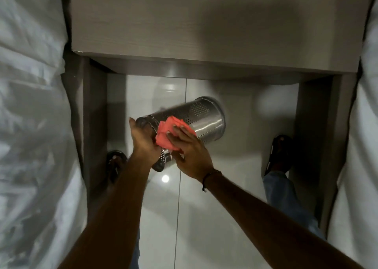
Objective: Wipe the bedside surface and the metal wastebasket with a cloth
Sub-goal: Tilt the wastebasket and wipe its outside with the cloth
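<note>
A perforated metal wastebasket (201, 118) is tilted on its side above the floor, its base pointing away to the right. My left hand (143, 144) grips its near rim. My right hand (189, 155) presses a crumpled pink-red cloth (170, 131) flat against the basket's side wall. The grey wood-grain bedside surface (184, 21) lies beyond, across the top of the view.
White bedding (30, 115) fills the left side and more bedding (366, 125) the right. Grey side panels (95, 113) frame a glossy tiled floor (235, 166). My sandalled feet (279, 154) stand on either side of the basket.
</note>
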Tool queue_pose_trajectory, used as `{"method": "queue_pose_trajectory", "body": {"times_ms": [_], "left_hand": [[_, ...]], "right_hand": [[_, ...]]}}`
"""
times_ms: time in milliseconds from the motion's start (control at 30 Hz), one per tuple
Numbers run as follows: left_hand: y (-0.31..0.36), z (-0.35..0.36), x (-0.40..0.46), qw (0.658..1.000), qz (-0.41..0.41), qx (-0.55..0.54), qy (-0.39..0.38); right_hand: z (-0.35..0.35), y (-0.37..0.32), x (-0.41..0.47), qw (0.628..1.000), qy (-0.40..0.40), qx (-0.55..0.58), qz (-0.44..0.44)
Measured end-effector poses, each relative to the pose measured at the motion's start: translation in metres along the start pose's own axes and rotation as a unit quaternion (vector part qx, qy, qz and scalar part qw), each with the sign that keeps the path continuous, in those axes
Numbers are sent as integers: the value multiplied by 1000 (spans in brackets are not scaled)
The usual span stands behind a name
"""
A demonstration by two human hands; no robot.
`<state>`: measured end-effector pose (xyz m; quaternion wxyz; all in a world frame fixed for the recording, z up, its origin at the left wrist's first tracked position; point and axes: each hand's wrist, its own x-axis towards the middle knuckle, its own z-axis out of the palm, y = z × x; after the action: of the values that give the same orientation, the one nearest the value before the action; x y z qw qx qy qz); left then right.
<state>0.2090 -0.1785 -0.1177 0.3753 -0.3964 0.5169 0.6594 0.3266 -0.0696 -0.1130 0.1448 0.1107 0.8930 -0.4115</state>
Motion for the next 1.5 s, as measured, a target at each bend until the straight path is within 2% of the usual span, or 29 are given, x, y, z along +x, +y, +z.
{"method": "queue_pose_trajectory", "body": {"times_ms": [67,167,267,433,533,667,733,800,867,1033,1100,1267,1333,1400,1500], "left_hand": [[-6,0,-3,998,4,58,-4],[-17,-3,-5,988,-31,143,-56],[-11,-4,-2,984,-48,139,-100],[9,6,12,993,-59,89,-46],[-2,7,10,989,-33,134,-57],[-13,1,2,972,-76,202,-93],[-8,-1,5,977,-84,177,-88],[-3,1,9,991,-67,106,-52],[-4,6,10,992,-53,107,-30],[-23,-4,-2,981,-54,156,-100],[-19,-8,4,979,-49,155,-121],[2,1,21,995,-41,90,-30],[-2,1,16,990,-25,135,-31],[-14,0,7,981,-32,180,-63],[-19,-2,3,971,-56,212,-94]], "right_hand": [[-1,3,4,1000,11,-6,11],[-8,3,27,998,23,5,59],[-11,6,21,996,19,-5,85],[4,2,-19,999,1,-27,41],[2,5,9,996,28,-8,85],[-7,11,37,982,41,88,165],[-3,4,18,983,43,100,146],[8,-4,-8,992,33,77,96],[17,-5,-19,993,30,75,90],[1,7,23,983,62,85,151],[-2,8,22,986,60,69,142],[16,-1,-21,998,17,33,44],[12,1,-7,996,39,49,58],[3,4,20,992,50,55,99],[0,3,33,993,29,46,108]]}}
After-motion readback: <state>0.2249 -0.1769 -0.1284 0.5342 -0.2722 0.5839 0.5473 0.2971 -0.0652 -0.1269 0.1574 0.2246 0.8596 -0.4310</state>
